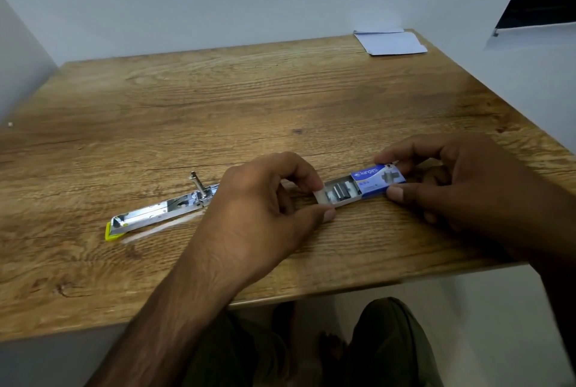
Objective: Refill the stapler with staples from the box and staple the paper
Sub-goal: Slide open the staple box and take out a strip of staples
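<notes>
Head view: left hand (pixel 268 199) fingers pinch the slid-out white inner tray (pixel 339 195) of the small blue cardboard staple box (pixel 378 179). Right hand (pixel 461 181) fingers clamp the box's sleeve, near the wooden surface's (pixel 249 100) front edge. An opened chrome stapler (pixel 162 210) lies to the left. White paper (pixel 392 42) sits at the far right corner.
</notes>
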### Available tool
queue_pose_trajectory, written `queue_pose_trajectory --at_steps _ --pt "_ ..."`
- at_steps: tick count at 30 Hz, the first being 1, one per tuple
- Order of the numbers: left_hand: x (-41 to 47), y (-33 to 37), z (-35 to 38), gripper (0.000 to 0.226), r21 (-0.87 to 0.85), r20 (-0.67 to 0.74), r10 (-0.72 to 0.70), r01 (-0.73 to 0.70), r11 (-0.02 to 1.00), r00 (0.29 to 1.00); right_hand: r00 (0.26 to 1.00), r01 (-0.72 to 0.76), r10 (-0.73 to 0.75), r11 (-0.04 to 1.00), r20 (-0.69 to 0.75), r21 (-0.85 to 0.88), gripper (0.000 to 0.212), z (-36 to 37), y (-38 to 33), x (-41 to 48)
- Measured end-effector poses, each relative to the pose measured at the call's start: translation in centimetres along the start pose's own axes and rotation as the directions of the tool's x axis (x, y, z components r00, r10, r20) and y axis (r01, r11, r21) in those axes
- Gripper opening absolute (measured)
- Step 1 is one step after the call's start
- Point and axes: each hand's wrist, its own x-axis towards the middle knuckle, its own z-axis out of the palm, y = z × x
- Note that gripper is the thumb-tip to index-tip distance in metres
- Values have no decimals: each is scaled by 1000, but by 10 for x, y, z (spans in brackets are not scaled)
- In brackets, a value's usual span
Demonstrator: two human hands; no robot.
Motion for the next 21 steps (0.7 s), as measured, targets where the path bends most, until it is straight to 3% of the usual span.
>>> queue_pose_trajectory --at_steps 4,6,9,12,21 --pt "-1 3 -1 26 10 7 0 0 1000 1000 997 58 -70 973 -43 -221 55 -6 -8 -7" --pt "-2 4 -2 26 23 11 -1 1 1000 1000 985 119 -146 959 -89 -257 40 -6 -19 -10" --pt "-1 6 -3 26 56 17 -6 5 998 1000 977 211 -211 927 36 -311 26 8 -40 -9" --pt "-1 7 -5 24 67 29 17 -19 998 999 980 197 -167 880 107 -433 26 21 -54 -5" --pt "0 8 -6 22 73 40 71 -74 995 997 987 161 -128 801 98 -576 35 31 -71 -6"
